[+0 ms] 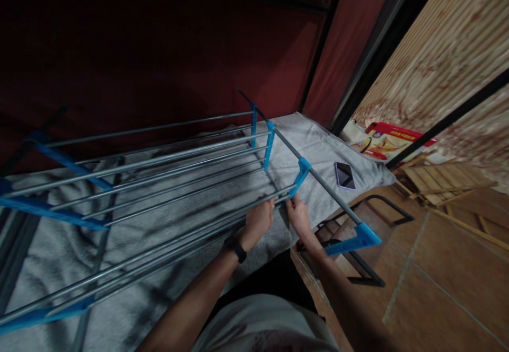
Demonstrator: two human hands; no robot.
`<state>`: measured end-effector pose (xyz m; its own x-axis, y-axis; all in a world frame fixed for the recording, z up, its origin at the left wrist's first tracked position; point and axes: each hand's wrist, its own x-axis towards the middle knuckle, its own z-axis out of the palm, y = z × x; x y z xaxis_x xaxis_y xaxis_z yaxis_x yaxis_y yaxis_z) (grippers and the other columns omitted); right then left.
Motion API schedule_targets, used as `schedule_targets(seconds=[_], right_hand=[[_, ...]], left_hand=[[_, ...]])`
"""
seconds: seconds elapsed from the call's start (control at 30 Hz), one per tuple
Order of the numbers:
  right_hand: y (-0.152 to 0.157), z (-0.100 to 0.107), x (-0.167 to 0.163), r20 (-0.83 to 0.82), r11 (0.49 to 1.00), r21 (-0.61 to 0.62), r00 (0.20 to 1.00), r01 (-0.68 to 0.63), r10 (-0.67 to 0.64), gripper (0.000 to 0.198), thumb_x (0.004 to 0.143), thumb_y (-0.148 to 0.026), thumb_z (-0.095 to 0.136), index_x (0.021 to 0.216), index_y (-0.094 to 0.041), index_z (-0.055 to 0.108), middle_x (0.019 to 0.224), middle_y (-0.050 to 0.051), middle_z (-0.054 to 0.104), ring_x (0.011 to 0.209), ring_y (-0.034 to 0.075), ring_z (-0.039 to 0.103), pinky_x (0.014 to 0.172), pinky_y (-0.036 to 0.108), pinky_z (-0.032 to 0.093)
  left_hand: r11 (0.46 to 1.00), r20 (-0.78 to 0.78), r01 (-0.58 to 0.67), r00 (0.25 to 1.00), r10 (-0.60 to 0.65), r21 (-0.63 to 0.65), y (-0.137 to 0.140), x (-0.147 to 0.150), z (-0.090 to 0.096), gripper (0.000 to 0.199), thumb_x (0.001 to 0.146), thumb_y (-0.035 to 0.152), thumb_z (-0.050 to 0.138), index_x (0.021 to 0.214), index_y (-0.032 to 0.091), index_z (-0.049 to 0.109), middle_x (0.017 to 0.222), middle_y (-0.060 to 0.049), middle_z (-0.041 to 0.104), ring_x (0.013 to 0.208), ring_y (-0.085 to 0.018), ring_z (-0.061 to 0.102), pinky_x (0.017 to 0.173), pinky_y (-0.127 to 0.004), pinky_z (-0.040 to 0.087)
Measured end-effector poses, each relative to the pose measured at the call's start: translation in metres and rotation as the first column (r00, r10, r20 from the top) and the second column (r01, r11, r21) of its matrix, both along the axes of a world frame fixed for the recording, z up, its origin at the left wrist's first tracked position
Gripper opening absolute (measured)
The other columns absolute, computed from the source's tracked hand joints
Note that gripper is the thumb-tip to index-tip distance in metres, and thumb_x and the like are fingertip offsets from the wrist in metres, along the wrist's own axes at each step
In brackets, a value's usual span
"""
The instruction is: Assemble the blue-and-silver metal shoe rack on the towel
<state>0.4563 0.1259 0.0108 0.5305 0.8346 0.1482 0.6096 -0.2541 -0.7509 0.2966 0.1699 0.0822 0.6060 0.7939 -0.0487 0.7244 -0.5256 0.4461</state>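
A rack of grey metal rods joined by blue plastic brackets lies across a grey blanket. My left hand, with a dark watch on its wrist, is closed around the end of a thin rod near the front. Close beside it, my right hand pinches the lower end of a blue bracket where the rods meet it. That bracket sits on a long grey crossbar, which ends in another blue bracket at the right. The fingertips of both hands are partly hidden.
On the grey blanket at the right lies a phone. A black-framed step stool stands on the tiled floor. Beyond are a red and yellow box and wooden slats. A dark red wall closes the back.
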Motion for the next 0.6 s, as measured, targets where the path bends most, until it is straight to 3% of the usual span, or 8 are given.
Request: schedule_targets(seconds=[0.47,0.6], right_hand=[[-0.009,-0.006,0.0,0.084,0.997,-0.073,0.996,0.0,0.006,0.05,0.09,-0.051,0.037,0.108,-0.014,0.065,0.082,0.016,0.07,0.072,0.029,0.063,0.063,0.036,0.04],[-0.01,-0.007,0.006,0.096,0.995,-0.102,0.995,-0.017,0.027,0.053,0.088,-0.054,0.037,0.108,-0.013,0.066,0.087,0.017,0.07,0.075,0.029,0.064,0.065,0.036,0.041]], left_hand=[[0.998,0.049,0.049,0.998,-0.05,0.031,-0.008,0.0,-0.003,0.032,0.094,0.014,0.04,0.117,0.018,0.063,0.104,-0.011,0.072,0.096,-0.026,0.067,0.085,-0.037,0.053],[0.979,0.075,0.115,0.989,-0.129,0.17,-0.016,-0.008,0.003,0.037,0.094,0.013,0.039,0.128,0.013,0.054,0.113,-0.014,0.068,0.103,-0.025,0.064,0.089,-0.038,0.053]])
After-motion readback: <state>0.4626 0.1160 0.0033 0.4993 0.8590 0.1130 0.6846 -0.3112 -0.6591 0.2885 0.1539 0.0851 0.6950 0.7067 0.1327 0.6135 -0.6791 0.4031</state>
